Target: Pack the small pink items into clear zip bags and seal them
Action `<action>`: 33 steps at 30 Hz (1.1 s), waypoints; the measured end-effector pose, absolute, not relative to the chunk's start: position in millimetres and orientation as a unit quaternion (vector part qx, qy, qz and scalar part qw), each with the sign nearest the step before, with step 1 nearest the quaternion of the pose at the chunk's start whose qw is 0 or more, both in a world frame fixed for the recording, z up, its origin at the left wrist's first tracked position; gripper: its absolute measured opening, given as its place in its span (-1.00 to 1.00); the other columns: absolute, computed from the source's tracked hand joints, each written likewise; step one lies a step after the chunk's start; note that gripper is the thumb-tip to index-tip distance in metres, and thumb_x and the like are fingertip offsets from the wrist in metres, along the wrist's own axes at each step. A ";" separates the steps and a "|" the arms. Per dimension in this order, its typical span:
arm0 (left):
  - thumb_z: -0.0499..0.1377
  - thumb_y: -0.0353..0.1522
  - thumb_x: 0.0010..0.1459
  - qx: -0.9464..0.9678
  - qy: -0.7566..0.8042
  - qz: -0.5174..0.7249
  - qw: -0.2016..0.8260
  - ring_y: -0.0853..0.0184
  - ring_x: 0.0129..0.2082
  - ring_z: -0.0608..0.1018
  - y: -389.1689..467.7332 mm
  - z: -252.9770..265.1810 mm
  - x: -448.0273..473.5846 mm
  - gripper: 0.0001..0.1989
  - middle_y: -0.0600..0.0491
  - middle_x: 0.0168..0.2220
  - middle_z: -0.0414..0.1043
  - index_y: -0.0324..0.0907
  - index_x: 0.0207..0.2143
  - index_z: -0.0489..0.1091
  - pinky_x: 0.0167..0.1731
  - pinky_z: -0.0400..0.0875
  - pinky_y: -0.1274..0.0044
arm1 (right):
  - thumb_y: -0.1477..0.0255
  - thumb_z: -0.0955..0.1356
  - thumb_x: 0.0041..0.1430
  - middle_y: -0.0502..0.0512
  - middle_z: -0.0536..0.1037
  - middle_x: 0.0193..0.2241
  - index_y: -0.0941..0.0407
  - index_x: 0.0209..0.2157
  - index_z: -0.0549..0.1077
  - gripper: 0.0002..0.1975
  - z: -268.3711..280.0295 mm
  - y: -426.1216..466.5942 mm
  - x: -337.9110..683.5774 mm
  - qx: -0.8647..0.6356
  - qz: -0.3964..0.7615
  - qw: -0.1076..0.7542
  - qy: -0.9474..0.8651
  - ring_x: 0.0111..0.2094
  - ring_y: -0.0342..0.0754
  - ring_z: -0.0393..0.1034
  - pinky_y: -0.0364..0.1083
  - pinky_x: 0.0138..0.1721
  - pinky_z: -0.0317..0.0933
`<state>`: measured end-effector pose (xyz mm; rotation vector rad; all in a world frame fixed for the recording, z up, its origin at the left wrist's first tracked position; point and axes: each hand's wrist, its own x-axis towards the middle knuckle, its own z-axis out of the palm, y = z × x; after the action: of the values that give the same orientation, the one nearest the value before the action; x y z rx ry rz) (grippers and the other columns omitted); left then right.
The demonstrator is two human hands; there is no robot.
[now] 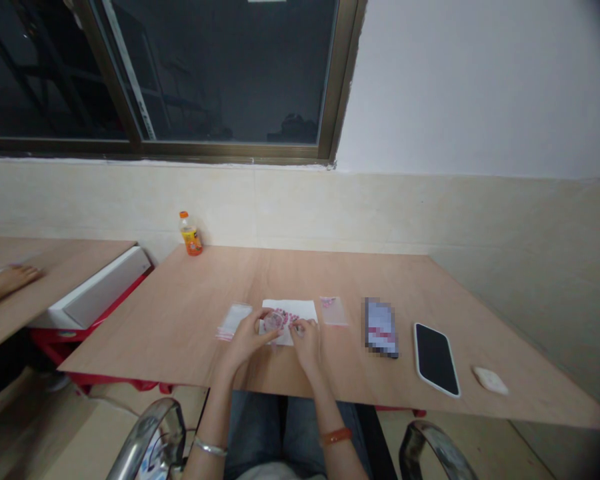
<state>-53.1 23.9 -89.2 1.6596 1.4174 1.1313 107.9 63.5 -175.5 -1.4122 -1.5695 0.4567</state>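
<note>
My left hand [249,335] curls its thumb and fingers around a small round clear item [274,321], which looks pinkish and rests over a white sheet of paper [305,308]. Small pink pieces [293,317] lie scattered on that sheet. At the paper's right side, my right hand [307,339] has its fingertips pinched together; what they hold is too small to name. Left of the paper lies a clear plastic bag [236,319] with a pink-striped edge. Another clear bag [335,312], with a few pink bits inside, lies to the right.
A blurred phone [380,327], a white-edged dark-screened device [436,360] and a small white object [490,380] lie to the right. An orange drink bottle [191,237] stands at the back left. A white box [100,287] and another person's hand [17,279] are further left.
</note>
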 end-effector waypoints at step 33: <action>0.26 -0.27 -0.07 0.645 0.522 0.432 0.353 0.24 -0.12 0.47 18.0 -80.8 -45.1 -0.61 -0.04 -0.13 0.46 -0.19 -0.15 0.39 -0.06 0.32 0.43 | 0.31 0.21 0.18 0.27 0.57 -0.24 0.17 -0.10 0.47 -0.64 -167.4 56.7 111.3 -0.682 0.225 0.284 -0.636 -0.23 0.06 0.47 -0.13 -0.29 0.26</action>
<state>-45.1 18.0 -80.8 1.6693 1.3493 1.1163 111.3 56.7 -167.4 -1.8239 -1.7006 0.6011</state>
